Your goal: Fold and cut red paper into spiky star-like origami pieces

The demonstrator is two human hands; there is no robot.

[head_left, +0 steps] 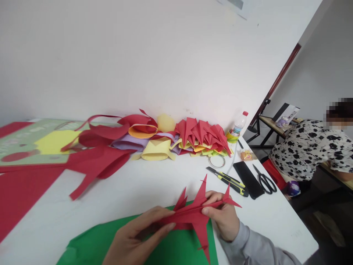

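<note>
A folded red paper airplane (197, 216) with pointed wings and tail fins is held between my two hands above the table. My left hand (140, 233) pinches one end of its body between thumb and fingers. Toward the tail-fin end, my right hand (224, 217) grips the body, thumb on the near side and fingers behind. Beneath my hands lies a sheet of green paper (96, 241). My left palm hides part of the plane's end.
Red folded planes (204, 134) are piled by the wall beside paper pieces (157, 150). A utility knife (228, 181), black case (249, 180), scissors (265, 180), tape roll (216, 161) and bottle (239, 125) lie or stand right. A person (309, 147) sits beyond the table.
</note>
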